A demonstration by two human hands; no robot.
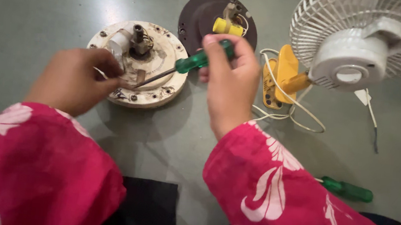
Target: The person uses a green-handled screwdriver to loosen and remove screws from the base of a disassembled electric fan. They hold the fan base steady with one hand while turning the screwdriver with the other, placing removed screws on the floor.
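grey floor, centre frame: left hand (75, 80) pinches motor (138, 64) rim, right hand (228, 83) grips screwdriver (185, 65) w/ tip on plate; best keep shaft square, motor pinned.

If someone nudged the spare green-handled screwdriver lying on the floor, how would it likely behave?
The spare screwdriver would probably roll, since its round handle lies flat on the smooth floor. It looks rigid and light, so it likely slides easily too. The glossy plastic handle may be a little slippery to pinch.
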